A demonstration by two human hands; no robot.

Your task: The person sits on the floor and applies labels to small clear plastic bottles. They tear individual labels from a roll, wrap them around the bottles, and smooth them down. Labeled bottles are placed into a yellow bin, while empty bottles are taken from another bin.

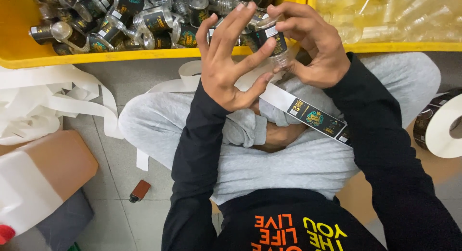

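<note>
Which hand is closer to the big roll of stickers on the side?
Right. The right hand is up at the small bottle, nearer the sticker roll; the left hand is farther away.

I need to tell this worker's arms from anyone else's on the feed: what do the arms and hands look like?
Both arms wear long black sleeves, plain and unmarked, reaching to the wrists. The left hand and right hand are bare: no gloves, rings, watch or bands show. The sleeves belong to a black top with orange and yellow lettering on the chest.
</note>
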